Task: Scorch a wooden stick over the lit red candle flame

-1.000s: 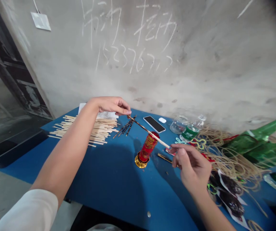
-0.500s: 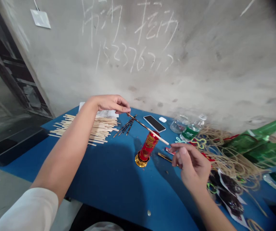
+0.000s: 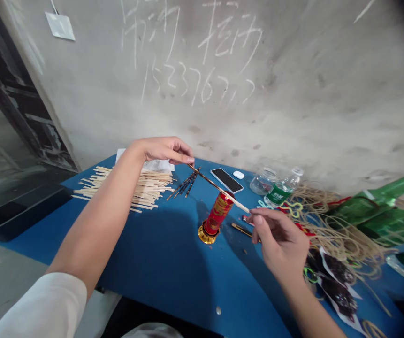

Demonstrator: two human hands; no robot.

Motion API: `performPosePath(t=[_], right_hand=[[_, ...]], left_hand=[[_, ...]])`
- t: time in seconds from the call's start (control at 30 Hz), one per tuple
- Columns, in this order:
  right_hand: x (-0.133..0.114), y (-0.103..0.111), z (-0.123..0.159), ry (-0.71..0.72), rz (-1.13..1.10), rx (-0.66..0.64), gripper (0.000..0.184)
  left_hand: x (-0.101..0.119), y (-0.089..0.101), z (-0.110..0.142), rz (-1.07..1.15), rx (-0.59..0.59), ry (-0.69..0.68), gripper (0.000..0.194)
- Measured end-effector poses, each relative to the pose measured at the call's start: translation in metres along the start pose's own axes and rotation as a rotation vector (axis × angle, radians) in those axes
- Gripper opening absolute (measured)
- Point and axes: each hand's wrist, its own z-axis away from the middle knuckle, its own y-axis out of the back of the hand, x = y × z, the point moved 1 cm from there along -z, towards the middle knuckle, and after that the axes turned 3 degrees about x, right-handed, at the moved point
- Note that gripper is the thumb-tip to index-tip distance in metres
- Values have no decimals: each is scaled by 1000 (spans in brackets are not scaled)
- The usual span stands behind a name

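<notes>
A thin wooden stick [image 3: 237, 202], scorched dark along much of its length and pale toward the right, stretches between my hands. Its dark end is pinched in my left hand [image 3: 170, 151]. The thumb and fingertips of my right hand [image 3: 282, 234] close on the pale end. Just under the stick's middle stands a red candle [image 3: 217, 213] with gold markings on a gold base; the stick crosses at its top, and I cannot make out a flame. Several dark-striped sticks [image 3: 183, 185] lie beyond it, and a pile of pale sticks [image 3: 148, 190] spreads beneath my left forearm.
On the blue table [image 3: 159, 263] lie a phone [image 3: 226, 180], a white case [image 3: 238, 174] and a gold-and-black pen-like object [image 3: 241, 229]. A glass jar [image 3: 262, 181], a plastic bottle [image 3: 282, 190], tangled cord [image 3: 342, 234] and green bottles [image 3: 384, 197] crowd the right. A dark box [image 3: 22, 209] sits left.
My right thumb and fingertips have closed on the stick's pale end, which was free just before. My left hand has shifted slightly right with the stick.
</notes>
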Motion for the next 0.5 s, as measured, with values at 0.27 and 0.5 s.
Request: performPosePath(t=[0.27,0.5], right_hand=[[-8,1,-2,-9,-34,55,9],[-22,55,-18,28,-288,181,20]], left_hand=[[30,-3,7,-75,47,-42,35],[128,-23,73,-275,4,-34,34]])
